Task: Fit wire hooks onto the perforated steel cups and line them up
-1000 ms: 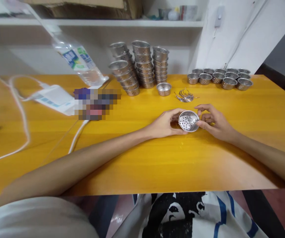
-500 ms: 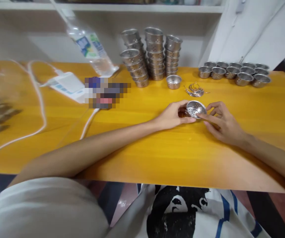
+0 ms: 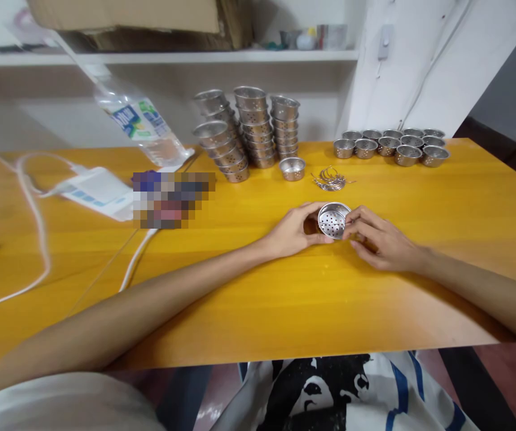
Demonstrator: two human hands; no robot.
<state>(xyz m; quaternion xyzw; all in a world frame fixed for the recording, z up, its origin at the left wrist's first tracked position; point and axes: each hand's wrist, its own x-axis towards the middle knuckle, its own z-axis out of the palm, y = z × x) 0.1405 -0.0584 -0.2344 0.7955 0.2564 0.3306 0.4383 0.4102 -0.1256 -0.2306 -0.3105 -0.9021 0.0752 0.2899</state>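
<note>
A small perforated metal strainer cup (image 3: 332, 219) is tilted toward me just above the yellow table (image 3: 285, 299). My left hand (image 3: 293, 230) grips its left side with thumb and fingers. My right hand (image 3: 377, 242) pinches its right rim. A little pile of thin wire handles (image 3: 330, 178) lies just beyond the cup. One loose strainer cup (image 3: 292, 168) stands to the pile's left.
Three tall stacks of strainer cups (image 3: 249, 133) stand at the back centre. Two rows of single cups (image 3: 392, 145) sit at the back right. A tilted plastic bottle (image 3: 136, 120), a white power adapter (image 3: 99, 185) and white cable (image 3: 38, 239) occupy the left.
The cup has stayed between both hands. My right fingers have closed in on its right rim. The camera view has swung about.
</note>
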